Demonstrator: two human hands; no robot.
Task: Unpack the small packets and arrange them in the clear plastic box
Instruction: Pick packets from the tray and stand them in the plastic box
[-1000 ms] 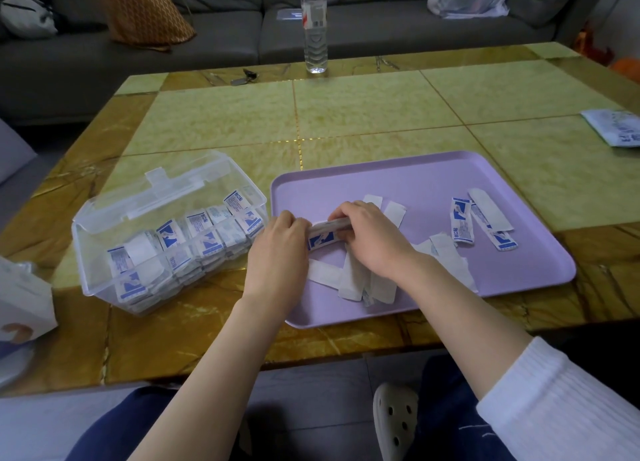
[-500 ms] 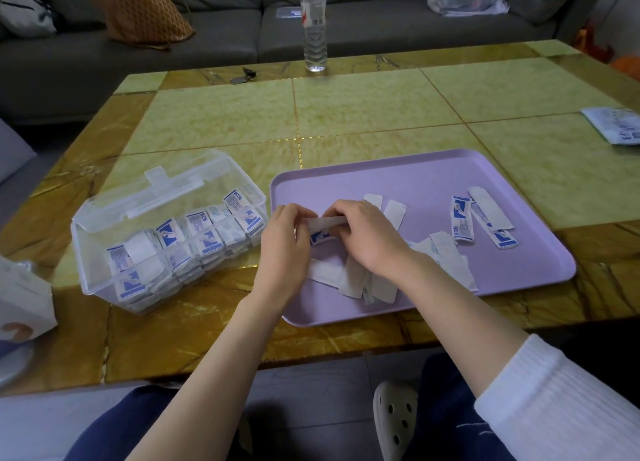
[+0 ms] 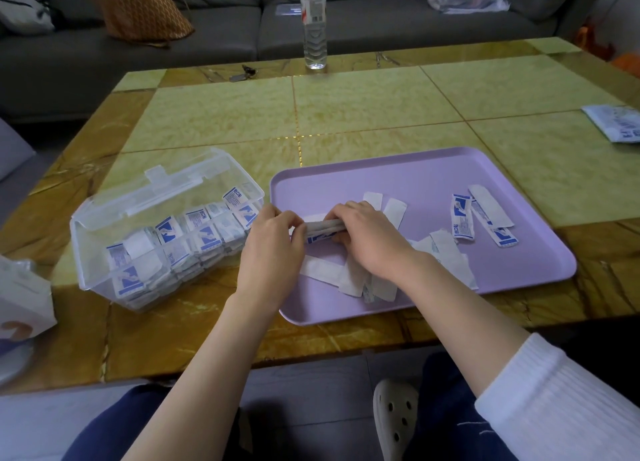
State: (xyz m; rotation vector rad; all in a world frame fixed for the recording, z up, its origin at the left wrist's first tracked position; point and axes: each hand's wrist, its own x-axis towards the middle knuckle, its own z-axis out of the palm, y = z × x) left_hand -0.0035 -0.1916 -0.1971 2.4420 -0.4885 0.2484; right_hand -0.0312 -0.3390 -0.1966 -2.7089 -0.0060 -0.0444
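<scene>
Head view: both grips are closed on one bundle of packets (image 3: 320, 226). My left hand (image 3: 273, 239) pinches one end and my right hand (image 3: 367, 235) curls round the other, over the purple tray (image 3: 398, 176). I'd guess that's to square it up so it slots in tidy. The bundle sits right between the grips, just beside the clear plastic box (image 3: 86, 253) on the desk (image 3: 363, 107), which already looks mostly full. Loose packets (image 3: 462, 223) lie further right on the tray.

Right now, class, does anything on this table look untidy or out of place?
Yes: small white paper packets lie heaped crisscross on the lilac plastic tray, a few more strewn at its right, while those in the clear plastic box stand in rows.
</scene>
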